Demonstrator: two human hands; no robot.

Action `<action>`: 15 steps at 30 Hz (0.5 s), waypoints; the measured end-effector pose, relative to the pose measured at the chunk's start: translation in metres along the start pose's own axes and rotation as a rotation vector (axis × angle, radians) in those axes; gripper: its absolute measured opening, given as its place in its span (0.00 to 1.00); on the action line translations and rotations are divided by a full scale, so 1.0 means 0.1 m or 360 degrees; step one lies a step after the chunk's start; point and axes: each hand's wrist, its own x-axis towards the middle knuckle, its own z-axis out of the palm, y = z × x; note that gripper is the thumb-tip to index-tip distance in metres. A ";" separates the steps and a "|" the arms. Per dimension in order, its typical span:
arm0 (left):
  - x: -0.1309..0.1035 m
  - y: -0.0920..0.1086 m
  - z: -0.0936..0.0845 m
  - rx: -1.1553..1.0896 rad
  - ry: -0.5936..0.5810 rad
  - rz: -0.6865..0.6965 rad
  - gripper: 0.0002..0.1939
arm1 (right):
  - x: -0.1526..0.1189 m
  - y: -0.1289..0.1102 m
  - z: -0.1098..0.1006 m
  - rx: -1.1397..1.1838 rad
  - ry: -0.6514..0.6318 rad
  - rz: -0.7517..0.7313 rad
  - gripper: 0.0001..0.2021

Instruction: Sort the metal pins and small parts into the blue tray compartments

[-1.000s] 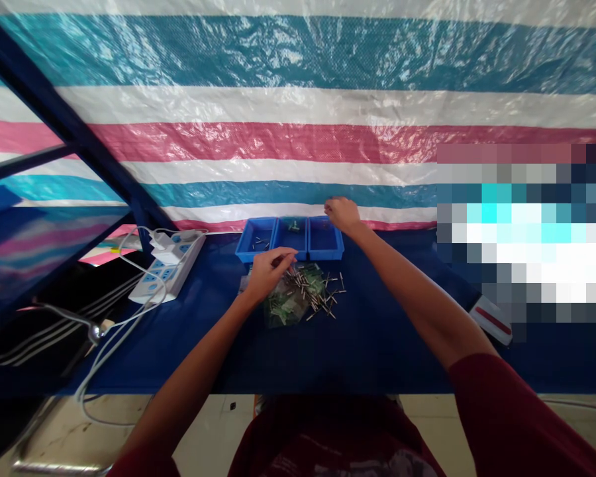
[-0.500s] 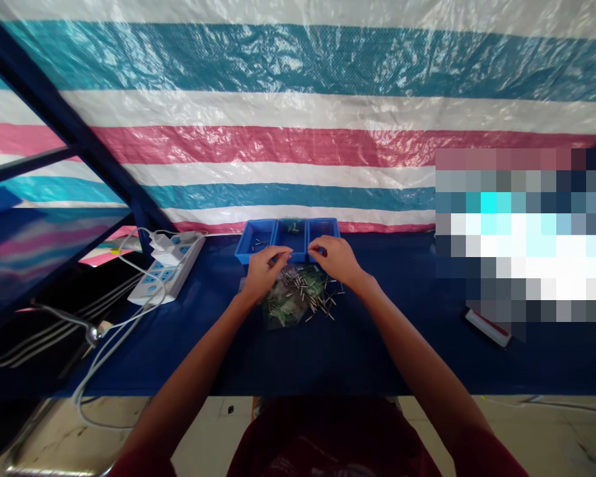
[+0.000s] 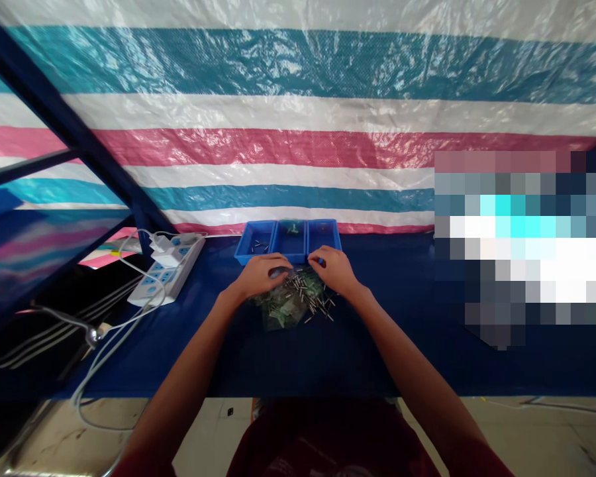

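Note:
Both hands hover around a heap of thin metal pins (image 3: 300, 286) lying on clear plastic bags (image 3: 283, 314) with green bits in them. My left hand (image 3: 262, 273) is at the heap's left edge, thumb and forefinger apart with a dark gap between them. On the other side, my right hand (image 3: 336, 270) has its fingers curled, thumb and forefinger close together above the pins. Whatever lies between those fingertips is too small to make out. Just beyond the hands stands a blue three-compartment tray (image 3: 291, 260), with a few pins (image 3: 260, 246) in its left compartment.
A white power strip (image 3: 166, 273) with plugs and cables lies left on the dark blue table (image 3: 298, 364). A striped plastic sheet (image 3: 298, 146) hangs behind the table. A dark metal frame (image 3: 102, 169) slants down at left; a pixelated block covers the right.
My left hand has moved down and slightly left, from the tray's front edge to the pins, its fingers parting. My right hand has come down a little toward the heap.

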 end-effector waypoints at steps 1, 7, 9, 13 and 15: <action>0.00 0.01 0.01 -0.0005 -0.0001 0.0018 0.11 | -0.02 0.00 0.03 -0.0049 -0.0026 0.0006 0.10; 0.01 0.06 0.06 0.0026 0.0133 0.0006 0.12 | -0.04 -0.04 0.14 -0.0272 -0.0262 -0.0051 0.15; 0.02 0.07 0.06 0.0032 0.0160 -0.0005 0.12 | -0.01 -0.05 0.16 -0.0310 -0.0331 -0.0050 0.15; 0.02 0.10 0.07 0.0031 0.0203 -0.0016 0.14 | 0.04 -0.07 0.21 -0.0356 -0.0407 -0.0046 0.15; 0.02 0.12 0.08 0.0033 0.0230 -0.0013 0.14 | 0.05 -0.06 0.23 -0.0371 -0.0413 -0.0069 0.15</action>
